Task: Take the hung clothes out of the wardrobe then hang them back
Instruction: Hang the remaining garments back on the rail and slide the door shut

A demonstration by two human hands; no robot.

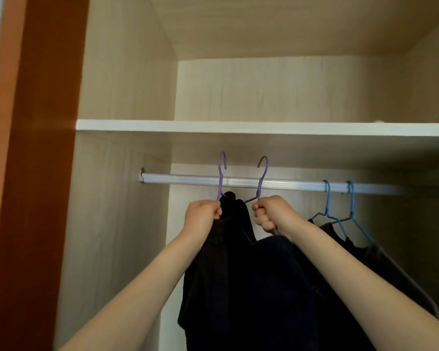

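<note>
My left hand grips the neck of a purple hanger that carries a black garment. My right hand grips a second purple hanger with a dark navy knit garment on it. Both hooks stick up above the silver rail and in front of it, not resting on it. Two blue hangers with dark clothes hang on the rail to the right.
A white shelf runs just above the rail, leaving a narrow gap over it. The wardrobe's orange-brown frame stands at the left. The light wood side wall lies left of the rail's end bracket.
</note>
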